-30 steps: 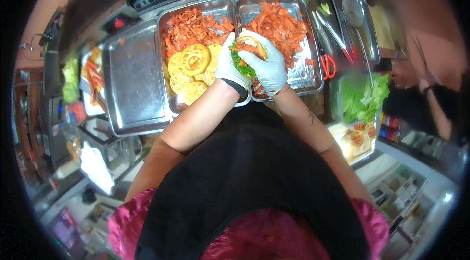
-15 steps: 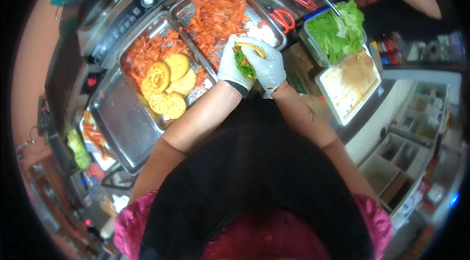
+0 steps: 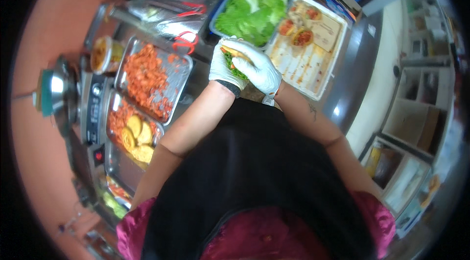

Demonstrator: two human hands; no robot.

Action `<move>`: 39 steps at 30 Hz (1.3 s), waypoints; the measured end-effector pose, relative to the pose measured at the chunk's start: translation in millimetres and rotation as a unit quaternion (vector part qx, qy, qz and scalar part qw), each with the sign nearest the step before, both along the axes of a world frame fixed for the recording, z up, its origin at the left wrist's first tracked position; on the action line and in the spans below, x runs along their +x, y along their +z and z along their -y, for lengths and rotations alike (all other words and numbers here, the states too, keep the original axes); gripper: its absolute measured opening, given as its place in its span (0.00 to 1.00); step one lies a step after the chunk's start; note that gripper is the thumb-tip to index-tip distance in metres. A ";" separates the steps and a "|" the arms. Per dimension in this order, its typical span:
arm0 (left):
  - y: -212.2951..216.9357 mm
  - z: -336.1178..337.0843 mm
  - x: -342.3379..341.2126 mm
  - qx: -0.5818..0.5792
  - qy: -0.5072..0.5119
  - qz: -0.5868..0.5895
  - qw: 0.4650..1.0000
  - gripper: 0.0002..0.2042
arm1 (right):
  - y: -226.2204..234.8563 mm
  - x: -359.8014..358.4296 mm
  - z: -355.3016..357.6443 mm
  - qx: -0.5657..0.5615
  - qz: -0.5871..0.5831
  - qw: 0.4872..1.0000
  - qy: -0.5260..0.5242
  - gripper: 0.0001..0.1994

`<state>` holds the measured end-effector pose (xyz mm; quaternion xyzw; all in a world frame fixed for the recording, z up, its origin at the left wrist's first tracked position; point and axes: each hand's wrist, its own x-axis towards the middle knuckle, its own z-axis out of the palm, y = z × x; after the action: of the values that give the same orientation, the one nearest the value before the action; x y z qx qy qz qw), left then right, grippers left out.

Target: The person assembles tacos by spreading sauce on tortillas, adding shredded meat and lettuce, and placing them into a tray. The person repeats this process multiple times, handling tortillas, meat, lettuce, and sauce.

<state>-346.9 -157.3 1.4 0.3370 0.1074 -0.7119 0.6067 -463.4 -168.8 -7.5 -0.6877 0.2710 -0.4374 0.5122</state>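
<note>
Between my two white-gloved hands is a stuffed bun (image 3: 240, 67), its golden bread on top and green leaves with orange bits showing at the open side. My left hand (image 3: 219, 65) is wrapped round its left side. My right hand (image 3: 263, 70) closes over it from the right, thumb on the filling. Just beyond my hands stands a clear tub of lettuce (image 3: 254, 7). To its right lies a white tray (image 3: 306, 71) holding a brown paper packet (image 3: 327, 33) and several small round pieces with orange filling (image 3: 302, 37).
On the left, a metal tray of chopped orange-red food (image 3: 145, 76) adjoins another holding several round yellow breads (image 3: 142, 153). Red-handled scissors (image 3: 185, 42) lie beyond. A tub (image 3: 106, 54) stands at far left. Open shelves (image 3: 413, 113) are on the right.
My view and body have turned right, so the metal trays now sit further left and the lettuce tub and white tray lie ahead. Both hands still hold the stuffed bun.
</note>
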 end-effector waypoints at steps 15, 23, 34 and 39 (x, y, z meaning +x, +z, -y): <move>-34.4 111.7 -163.6 0.042 -0.436 0.048 0.898 0.40 | -71.4 -205.6 53.3 0.277 0.146 0.944 -0.107 0.40; -114.7 222.8 -236.3 -0.295 -0.541 0.540 0.574 0.29 | -93.1 -273.2 33.2 0.347 0.316 0.820 -0.328 0.38; -197.9 275.5 -330.9 -0.449 -0.544 0.708 0.024 0.09 | -82.0 -275.0 16.4 0.346 0.347 0.759 -0.429 0.44; -128.4 259.9 -318.4 -0.511 -0.521 0.684 0.016 0.10 | -66.4 -281.3 3.8 0.332 0.366 0.737 -0.462 0.39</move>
<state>-665.3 -417.2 -127.1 0.2380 -0.9524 -0.1515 -0.1153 -744.7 -172.6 -73.9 -0.0512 0.4746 -0.7207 0.5027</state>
